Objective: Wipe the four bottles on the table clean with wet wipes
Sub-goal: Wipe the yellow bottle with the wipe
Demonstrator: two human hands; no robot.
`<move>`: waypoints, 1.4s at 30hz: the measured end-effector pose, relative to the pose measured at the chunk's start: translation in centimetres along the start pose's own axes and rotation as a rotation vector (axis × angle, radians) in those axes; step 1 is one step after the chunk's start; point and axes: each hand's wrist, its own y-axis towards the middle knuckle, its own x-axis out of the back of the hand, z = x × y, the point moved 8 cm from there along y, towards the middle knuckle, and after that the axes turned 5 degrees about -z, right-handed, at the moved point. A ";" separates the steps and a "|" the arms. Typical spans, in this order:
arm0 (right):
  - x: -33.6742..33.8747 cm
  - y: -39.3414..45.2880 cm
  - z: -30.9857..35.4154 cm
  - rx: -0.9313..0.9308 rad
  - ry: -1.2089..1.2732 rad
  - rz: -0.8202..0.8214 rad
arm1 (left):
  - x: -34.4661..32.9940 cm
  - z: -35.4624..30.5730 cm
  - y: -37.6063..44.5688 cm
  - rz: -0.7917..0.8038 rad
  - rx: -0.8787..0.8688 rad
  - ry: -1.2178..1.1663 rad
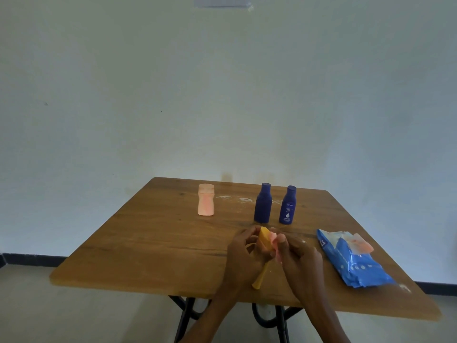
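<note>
Left hand (243, 253) grips the yellow bottle (262, 253) above the table (148, 243), right hand (300, 256) pinches a pink wipe (276, 240) against it. Beyond it two blue bottles (274, 203), a pink bottle (206, 199); wipes pack (353, 261) right.

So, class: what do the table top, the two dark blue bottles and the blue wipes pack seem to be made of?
Table top: looks like wood or a wood-look laminate, with brown grain lines and a dull sheen.
Dark blue bottles: probably plastic, smooth, opaque, with moulded caps.
Wipes pack: thin plastic film, glossy and crinkled, likely soft.
</note>
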 end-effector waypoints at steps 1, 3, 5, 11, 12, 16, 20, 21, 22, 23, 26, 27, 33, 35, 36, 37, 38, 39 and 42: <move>0.0 0.1 0.1 -0.005 0.019 -0.022 | 0.2 0.0 0.0 -0.032 -0.007 0.006; -0.1 0.4 -0.2 0.007 0.004 -0.056 | 0.2 0.5 0.0 -0.077 -0.003 0.018; -0.2 0.5 -0.8 0.014 -0.018 -0.082 | -0.3 1.2 0.0 -0.075 0.014 0.077; -1.2 -1.0 -5.7 -0.235 -0.128 -0.014 | -0.5 0.9 -1.5 -0.171 -0.013 0.064; -1.1 -1.2 -6.5 -0.272 -0.146 -0.038 | -0.8 0.9 -1.6 -0.163 -0.041 0.072; -0.3 -1.5 -7.1 -0.301 -0.077 -0.146 | -1.1 0.5 -2.1 -0.108 -0.104 0.028; -0.7 -1.5 -7.4 -0.303 -0.084 -0.163 | -0.5 0.4 -2.1 -0.067 -0.051 -0.071; -0.6 -1.7 -7.2 -0.287 -0.080 -0.220 | -0.5 0.5 -2.0 -0.061 -0.035 -0.064; -0.5 -1.9 -7.2 -0.279 -0.062 -0.268 | -0.4 0.8 -1.8 -0.062 -0.012 -0.064; -0.7 -2.0 -7.1 -0.284 -0.030 -0.294 | -0.2 0.9 -1.6 -0.062 0.011 -0.059; -1.5 -2.0 -7.0 -0.304 0.028 -0.273 | -0.3 0.9 -1.5 -0.021 0.042 -0.133; -1.3 -2.0 -6.8 -0.285 0.024 -0.295 | -0.4 1.1 -1.6 0.010 0.092 -0.175; -0.5 -2.2 -4.2 -0.019 0.012 -0.349 | -1.3 1.3 -1.4 0.190 0.178 -0.349; -0.7 -2.5 -3.3 0.075 -0.031 -0.314 | -1.5 1.5 -1.2 0.229 0.179 -0.360; -0.9 -2.7 -2.6 0.129 -0.048 -0.285 | -1.6 1.7 -1.1 0.238 0.194 -0.354; -1.1 -3.0 -1.9 0.184 -0.062 -0.259 | -1.8 2.0 -1.0 0.237 0.220 -0.343; -1.2 -3.3 -1.3 0.229 -0.071 -0.237 | -2.0 2.5 -1.0 0.257 0.238 -0.348; -1.2 -3.4 -0.9 0.263 -0.076 -0.228 | -2.1 2.9 -1.0 0.271 0.248 -0.343; -0.6 -2.8 -2.4 0.154 -0.031 -0.289 | -1.6 2.2 -0.9 0.230 0.215 -0.381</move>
